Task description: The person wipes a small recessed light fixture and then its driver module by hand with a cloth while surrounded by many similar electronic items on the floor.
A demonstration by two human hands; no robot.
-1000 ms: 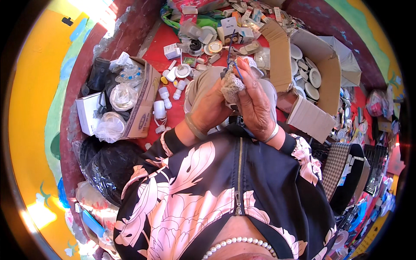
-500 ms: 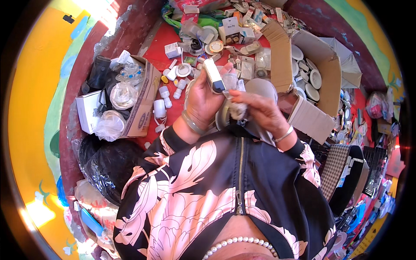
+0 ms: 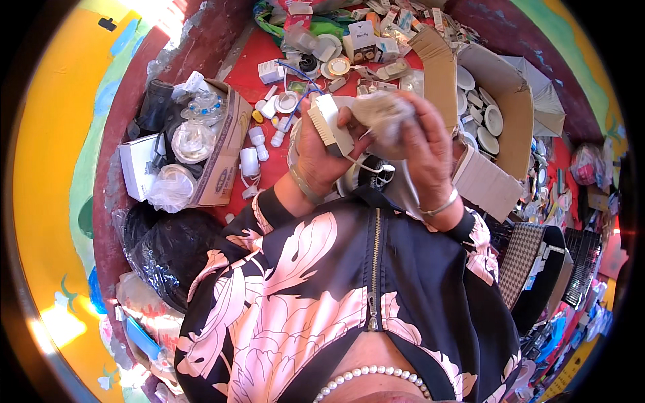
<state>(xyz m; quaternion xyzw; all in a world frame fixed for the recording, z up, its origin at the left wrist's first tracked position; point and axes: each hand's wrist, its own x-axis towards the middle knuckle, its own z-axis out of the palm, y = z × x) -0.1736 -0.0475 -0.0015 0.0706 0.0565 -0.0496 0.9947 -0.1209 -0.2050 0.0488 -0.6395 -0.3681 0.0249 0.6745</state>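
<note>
White ribbed unit (image 3: 331,124), held out in front of the black jacket (image 3: 443,269) with its pink flowers; ahead and to the right stands the larger cardboard carton (image 3: 517,121), to the left the smaller carton (image 3: 225,148); the unit sits between the two, apart from both; the left hand (image 3: 314,158) grasps it, fingers showing along both of its long sides; the right hand (image 3: 433,144) is clenched around a bunched greyish cloth (image 3: 383,121) (blurred, so its folds are hard to read); the relation that counts, I judge, is the one between unit and cloth: the unit's long axis slants from upper left down to lower right, and the cloth lies just to its right, near the long side; whether they touch I cannot tell; the left hand is nearer the unit, the right hand sits beyond the cloth on its far side; a white cord (image 3: 361,163) trails rightward below the unit's lower end; a thin blue wire (image 3: 300,72) bends past its upper end, on the left.
</note>
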